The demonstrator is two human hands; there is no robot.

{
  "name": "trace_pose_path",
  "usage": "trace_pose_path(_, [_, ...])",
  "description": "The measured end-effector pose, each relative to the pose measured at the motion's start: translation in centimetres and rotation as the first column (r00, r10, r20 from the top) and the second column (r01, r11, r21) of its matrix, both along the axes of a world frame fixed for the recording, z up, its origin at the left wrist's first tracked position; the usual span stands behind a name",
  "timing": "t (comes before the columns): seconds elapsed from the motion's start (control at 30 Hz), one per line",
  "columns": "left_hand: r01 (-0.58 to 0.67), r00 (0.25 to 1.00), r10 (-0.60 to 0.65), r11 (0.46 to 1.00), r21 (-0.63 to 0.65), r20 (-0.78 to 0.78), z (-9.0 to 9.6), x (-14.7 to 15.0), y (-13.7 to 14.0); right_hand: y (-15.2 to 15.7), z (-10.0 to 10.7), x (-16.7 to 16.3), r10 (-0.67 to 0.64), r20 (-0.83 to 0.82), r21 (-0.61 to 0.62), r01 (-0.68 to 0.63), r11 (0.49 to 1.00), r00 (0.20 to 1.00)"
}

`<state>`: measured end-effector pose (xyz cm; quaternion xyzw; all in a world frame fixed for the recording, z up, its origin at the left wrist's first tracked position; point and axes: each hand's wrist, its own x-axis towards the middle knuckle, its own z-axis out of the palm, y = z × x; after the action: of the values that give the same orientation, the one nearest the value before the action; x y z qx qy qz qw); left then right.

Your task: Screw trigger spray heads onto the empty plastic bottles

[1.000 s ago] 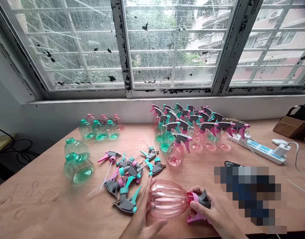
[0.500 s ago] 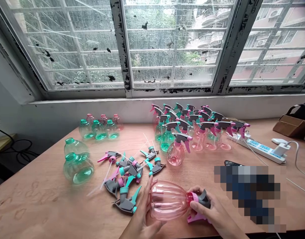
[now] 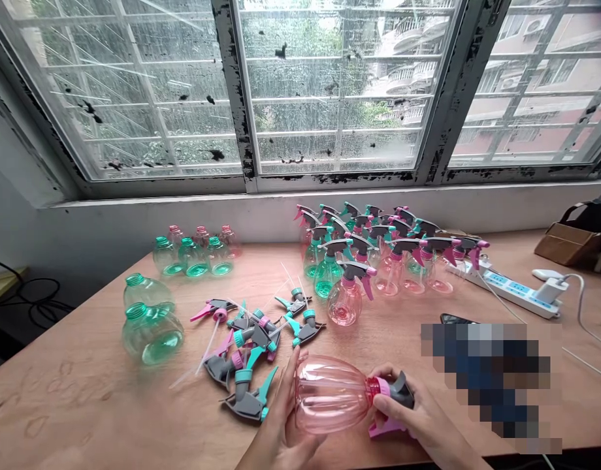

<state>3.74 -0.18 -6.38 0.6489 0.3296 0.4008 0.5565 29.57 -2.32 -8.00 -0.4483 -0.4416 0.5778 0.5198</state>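
Observation:
A clear pink spray bottle [image 3: 332, 395] lies on its side between my hands, its base to the left. My left hand [image 3: 285, 418] cups the base end. With thumb and fingers, my right hand [image 3: 403, 405] grips the pink collar of the grey and pink spray head [image 3: 401, 390] at the bottle's neck; the pink trigger [image 3: 387, 427] points down below it. Left of my left hand is a loose pile of grey spray heads [image 3: 259, 334] with teal or pink triggers and thin white tubes. The nearest teal-triggered spray head [image 3: 246, 401] is close to my left fingers.
Two green bottles [image 3: 153, 333] without heads stand at the left, with several more open bottles [image 3: 190, 254] behind. Bottles with spray heads [image 3: 344, 303] crowd the back middle. A white power strip [image 3: 506, 287], a phone edge [image 3: 457, 318] and a brown box [image 3: 575, 241] are on the right.
The view has shifted very slightly. Both hands keep the same hold on the pink bottle and its spray head, and nothing else has visibly moved.

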Motion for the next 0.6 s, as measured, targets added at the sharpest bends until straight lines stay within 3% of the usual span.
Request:
trace_pose_path(0.2, [0.036,0.997,-0.030,0.996,-0.084,0.066,-0.61,-0.37,0.07,0.04,0.00,0.21,0.016,-0.001,-0.005,-0.016,1.000,1.000])
trace_pose_path(0.47, [0.021,1.000,-0.021,1.000,-0.002,-0.021,0.15,0.04,-0.09,0.08,-0.08,0.18,0.011,-0.016,-0.012,-0.012,1.000,1.000])
trace_pose_path(0.6, [0.028,1.000,-0.028,0.998,-0.056,-0.005,-0.18,-0.39,0.02,0.00,0.29,0.01,-0.006,0.006,-0.011,0.006,1.000,1.000])
